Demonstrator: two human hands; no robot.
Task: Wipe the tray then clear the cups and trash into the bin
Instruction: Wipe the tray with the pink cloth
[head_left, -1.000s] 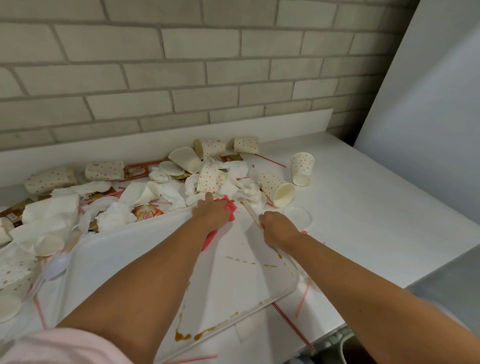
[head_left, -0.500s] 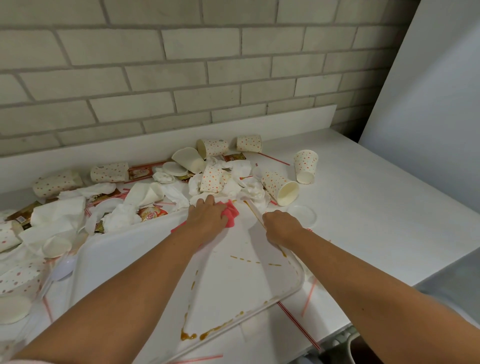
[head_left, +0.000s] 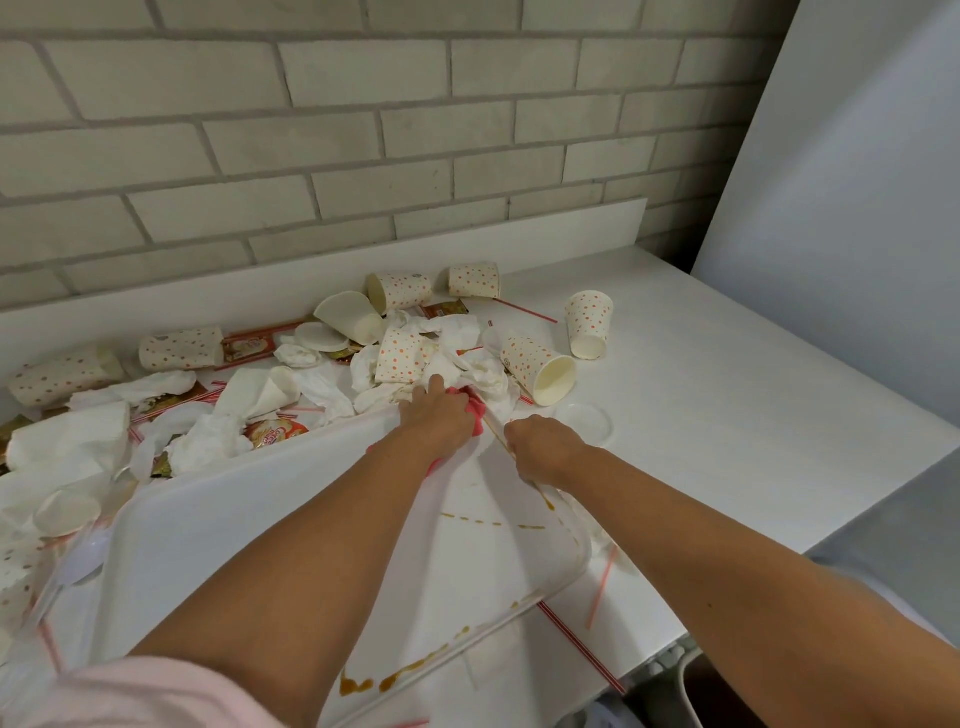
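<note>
Tray (head_left: 234, 519) needs firm strokes toward the 6 o'clock streaks (head_left: 358, 686), left hand (head_left: 441, 423) flat on the pink cloth (head_left: 471, 410). Right hand (head_left: 540, 449), curled over the 3 o'clock rim, steadies it.

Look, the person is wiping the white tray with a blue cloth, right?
No, the cloth is pink, not blue. The head view shows the left hand pressing it on the white tray while the right hand holds the rim.
</note>
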